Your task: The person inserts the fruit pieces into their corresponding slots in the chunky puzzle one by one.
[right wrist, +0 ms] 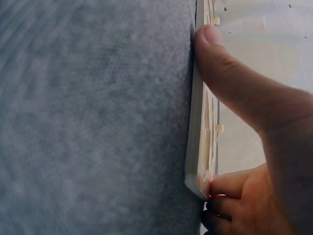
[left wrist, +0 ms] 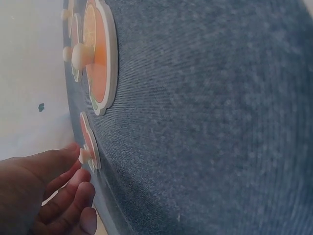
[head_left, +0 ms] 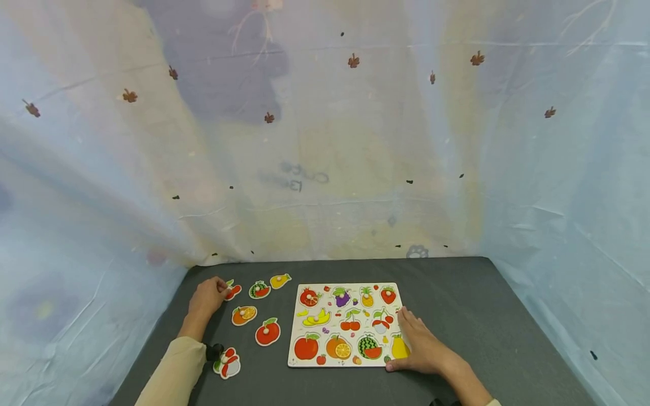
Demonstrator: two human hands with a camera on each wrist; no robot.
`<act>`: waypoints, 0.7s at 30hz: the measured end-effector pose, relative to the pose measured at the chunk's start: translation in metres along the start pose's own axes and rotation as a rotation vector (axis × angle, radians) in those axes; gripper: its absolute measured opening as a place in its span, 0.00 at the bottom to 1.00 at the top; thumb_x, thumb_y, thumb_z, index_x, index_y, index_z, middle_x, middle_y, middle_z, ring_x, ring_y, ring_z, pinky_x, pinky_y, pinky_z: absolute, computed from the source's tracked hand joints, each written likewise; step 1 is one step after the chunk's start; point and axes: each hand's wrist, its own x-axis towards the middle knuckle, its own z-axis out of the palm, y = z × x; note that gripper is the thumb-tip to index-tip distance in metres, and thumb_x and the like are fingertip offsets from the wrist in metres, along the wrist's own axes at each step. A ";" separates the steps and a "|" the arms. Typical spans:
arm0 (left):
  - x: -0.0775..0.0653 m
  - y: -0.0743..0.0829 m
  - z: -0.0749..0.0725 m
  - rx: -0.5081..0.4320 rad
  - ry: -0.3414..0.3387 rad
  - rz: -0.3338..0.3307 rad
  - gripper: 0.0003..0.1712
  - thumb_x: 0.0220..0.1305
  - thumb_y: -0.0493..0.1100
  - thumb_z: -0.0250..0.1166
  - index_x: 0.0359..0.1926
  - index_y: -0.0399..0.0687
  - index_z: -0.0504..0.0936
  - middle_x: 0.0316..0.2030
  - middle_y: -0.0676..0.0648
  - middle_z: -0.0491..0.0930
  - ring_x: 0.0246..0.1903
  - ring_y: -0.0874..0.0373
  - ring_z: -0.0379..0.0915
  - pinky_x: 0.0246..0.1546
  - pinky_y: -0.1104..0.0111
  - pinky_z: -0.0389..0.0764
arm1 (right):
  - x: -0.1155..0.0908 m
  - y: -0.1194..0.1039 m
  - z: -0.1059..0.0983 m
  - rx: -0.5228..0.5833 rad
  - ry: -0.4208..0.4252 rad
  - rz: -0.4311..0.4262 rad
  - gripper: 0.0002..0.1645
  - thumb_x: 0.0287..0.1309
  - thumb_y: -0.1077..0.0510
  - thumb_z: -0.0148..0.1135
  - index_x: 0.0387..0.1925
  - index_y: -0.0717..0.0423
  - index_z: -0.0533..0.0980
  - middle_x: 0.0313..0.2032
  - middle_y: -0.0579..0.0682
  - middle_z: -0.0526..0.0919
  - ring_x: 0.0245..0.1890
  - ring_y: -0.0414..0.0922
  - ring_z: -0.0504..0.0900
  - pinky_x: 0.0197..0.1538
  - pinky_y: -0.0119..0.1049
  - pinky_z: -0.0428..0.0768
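Observation:
My left hand (head_left: 207, 296) is at the far left of the mat, its fingertips pinching the knob of a flat red fruit puzzle piece (head_left: 233, 291) with a green leaf. In the left wrist view this red piece (left wrist: 89, 142) lies on the mat, its pale knob right at the fingertips. My right hand (head_left: 421, 345) holds the front right corner of the fruit puzzle board (head_left: 293, 338). Its thumb lies at the front edge and its fingers along the right edge. The right wrist view shows the thumb against the board's side (right wrist: 194, 122).
Near the left hand lie a watermelon piece (head_left: 259, 290), a pear piece (head_left: 280, 281), an orange piece (head_left: 244, 316) and an apple piece (head_left: 268, 332). A red and white piece (head_left: 228, 364) lies by the left wrist. Printed curtains (head_left: 325, 225) enclose the dark mat (head_left: 467, 304).

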 end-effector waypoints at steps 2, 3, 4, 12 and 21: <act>0.001 -0.002 0.001 0.003 -0.002 -0.007 0.11 0.74 0.41 0.70 0.43 0.35 0.83 0.36 0.39 0.83 0.33 0.46 0.79 0.39 0.49 0.80 | 0.000 0.000 0.000 0.000 0.001 -0.001 0.85 0.43 0.28 0.84 0.82 0.73 0.48 0.83 0.72 0.46 0.83 0.68 0.49 0.80 0.66 0.48; 0.002 -0.003 0.001 0.007 -0.003 -0.013 0.11 0.74 0.41 0.70 0.43 0.35 0.83 0.36 0.39 0.83 0.34 0.46 0.79 0.39 0.49 0.80 | 0.000 0.000 0.001 0.001 0.003 -0.003 0.85 0.43 0.28 0.84 0.82 0.73 0.48 0.83 0.72 0.46 0.83 0.68 0.49 0.80 0.66 0.48; 0.003 -0.004 0.002 0.011 -0.005 -0.019 0.11 0.74 0.41 0.70 0.43 0.35 0.82 0.36 0.39 0.82 0.34 0.46 0.79 0.39 0.48 0.80 | 0.000 0.000 0.001 0.002 0.005 -0.005 0.85 0.43 0.29 0.85 0.82 0.73 0.48 0.83 0.72 0.46 0.83 0.68 0.49 0.80 0.66 0.48; 0.003 -0.006 0.003 0.029 -0.027 -0.050 0.12 0.73 0.42 0.70 0.44 0.35 0.81 0.37 0.39 0.81 0.35 0.46 0.79 0.41 0.47 0.79 | 0.000 0.001 0.002 -0.003 -0.004 -0.010 0.85 0.44 0.28 0.84 0.82 0.73 0.48 0.83 0.72 0.46 0.83 0.68 0.49 0.80 0.66 0.49; 0.000 -0.005 0.004 0.030 -0.006 -0.038 0.11 0.73 0.42 0.71 0.42 0.37 0.81 0.34 0.42 0.81 0.33 0.47 0.78 0.39 0.46 0.78 | -0.001 -0.002 -0.001 -0.003 0.001 -0.010 0.84 0.44 0.29 0.84 0.82 0.74 0.48 0.83 0.72 0.46 0.83 0.68 0.49 0.80 0.66 0.49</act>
